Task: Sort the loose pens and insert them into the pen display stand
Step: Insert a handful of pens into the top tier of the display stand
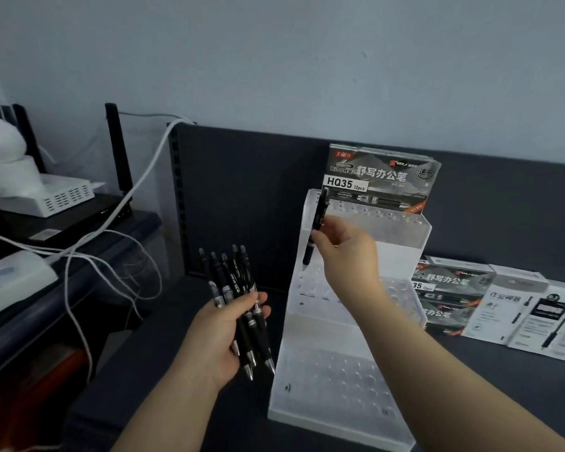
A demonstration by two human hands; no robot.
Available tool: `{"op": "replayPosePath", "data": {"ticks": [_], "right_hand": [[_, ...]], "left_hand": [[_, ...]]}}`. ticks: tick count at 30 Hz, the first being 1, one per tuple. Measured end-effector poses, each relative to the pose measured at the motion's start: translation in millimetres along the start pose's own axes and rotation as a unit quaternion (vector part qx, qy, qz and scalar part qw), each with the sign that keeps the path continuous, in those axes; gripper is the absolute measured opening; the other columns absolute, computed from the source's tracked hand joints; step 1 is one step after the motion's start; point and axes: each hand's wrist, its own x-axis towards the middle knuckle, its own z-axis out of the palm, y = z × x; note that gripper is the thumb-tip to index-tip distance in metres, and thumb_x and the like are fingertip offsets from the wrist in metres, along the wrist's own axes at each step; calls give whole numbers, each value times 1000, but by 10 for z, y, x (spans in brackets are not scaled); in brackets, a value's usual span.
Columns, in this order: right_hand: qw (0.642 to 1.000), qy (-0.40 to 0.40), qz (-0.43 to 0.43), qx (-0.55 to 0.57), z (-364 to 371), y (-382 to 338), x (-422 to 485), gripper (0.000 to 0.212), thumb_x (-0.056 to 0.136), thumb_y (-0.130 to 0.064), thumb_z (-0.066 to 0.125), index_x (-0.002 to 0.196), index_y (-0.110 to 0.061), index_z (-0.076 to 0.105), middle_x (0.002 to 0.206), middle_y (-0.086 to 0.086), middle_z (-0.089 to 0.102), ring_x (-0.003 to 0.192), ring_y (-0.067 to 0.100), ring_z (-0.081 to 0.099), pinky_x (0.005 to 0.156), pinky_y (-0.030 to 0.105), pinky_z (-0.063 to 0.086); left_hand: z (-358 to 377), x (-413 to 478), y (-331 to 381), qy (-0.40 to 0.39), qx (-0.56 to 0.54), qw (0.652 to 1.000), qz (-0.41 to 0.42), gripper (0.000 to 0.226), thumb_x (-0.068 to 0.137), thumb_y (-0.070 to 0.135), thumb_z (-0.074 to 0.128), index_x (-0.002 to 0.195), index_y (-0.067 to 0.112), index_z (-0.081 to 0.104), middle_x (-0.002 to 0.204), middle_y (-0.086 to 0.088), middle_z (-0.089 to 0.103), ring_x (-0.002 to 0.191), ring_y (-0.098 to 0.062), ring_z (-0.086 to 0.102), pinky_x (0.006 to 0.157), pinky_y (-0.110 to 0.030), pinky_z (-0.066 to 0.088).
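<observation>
A clear stepped acrylic pen display stand (340, 380) with rows of holes stands on the dark table, a printed HQ35 card (380, 179) in its top slot. My left hand (221, 334) grips a bundle of several black pens (238, 298), tips pointing down toward me, left of the stand. My right hand (346, 246) pinches a single black pen (317, 220), held nearly upright with its tip over the left end of the stand's middle tier.
Pen boxes (447, 295) and white packaging (532, 314) lie to the right of the stand. A dark panel (242, 197) stands behind. On the left, a side shelf (79, 243) carries a router, white devices and loose white cables (111, 262).
</observation>
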Motion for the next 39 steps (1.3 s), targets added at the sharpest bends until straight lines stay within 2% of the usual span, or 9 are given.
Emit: {"op": "replayPosePath", "data": {"ticks": [5,11,16,21,24,27,30,33,39], "right_hand": [[993,-21,30,-111,133,47,-13,22,92,-18,56,112,-13,60,92,-4,67,80,10,61,59,11,38],[981,-31,38,-188,152,7,-4,17,93,-20,55,99,-12,68,77,-2,63,62,8,51,52,8,35],[980,-19,42,-193,179,-2,-18,18,92,-22,56,101,-11,68,85,2,68,68,12,54,59,19,39],[985,8,43,-169,157,13,-71,21,88,-24,63,106,-14,61,85,-6,60,78,11,54,64,16,39],[992,45,24,-115,133,-73,-258,11,85,-23,66,91,-21,56,75,-10,57,70,8,53,55,8,35],[995,-73,32,-63,192,-197,-550,11,81,-27,70,81,-23,60,67,-11,59,58,0,52,54,9,40],[981,-182,66,-21,266,-229,-699,13,77,-26,74,84,-21,64,68,-10,60,56,-3,51,55,10,43],[977,-192,88,-23,249,-216,-674,14,77,-23,75,86,-18,65,70,-6,61,55,-3,51,53,11,43],[974,-194,113,11,133,-246,-578,6,81,-16,70,78,-20,67,71,3,69,59,7,57,54,19,45]], "left_hand": [[-48,70,54,-40,2,999,-21,21,83,7,63,104,4,66,80,-5,74,75,-18,69,68,-33,50],[-78,105,77,-69,10,997,-38,25,81,7,64,105,3,67,80,-5,74,76,-19,69,68,-33,50],[-88,101,100,-70,19,996,-41,26,82,8,64,107,2,67,80,-5,73,77,-19,68,66,-32,49],[-63,69,119,-76,9,996,-55,14,82,7,64,95,5,70,79,-4,74,77,-18,68,66,-31,49],[-47,47,125,-80,-9,994,-70,9,81,9,64,86,6,71,78,-4,74,76,-17,68,63,-31,49],[-40,31,130,-87,-23,993,-82,14,79,11,65,90,4,71,76,-7,73,68,-17,70,58,-29,52],[-39,28,126,-101,-35,990,-92,24,78,14,65,98,2,70,92,-16,73,78,-26,73,67,-35,54],[-24,13,121,-115,-39,989,-87,26,78,14,66,100,2,70,95,-19,73,82,-28,72,70,-36,55],[-2,24,123,-126,-28,989,-70,23,72,15,68,92,5,71,82,-11,71,73,-23,70,66,-35,55]]}}
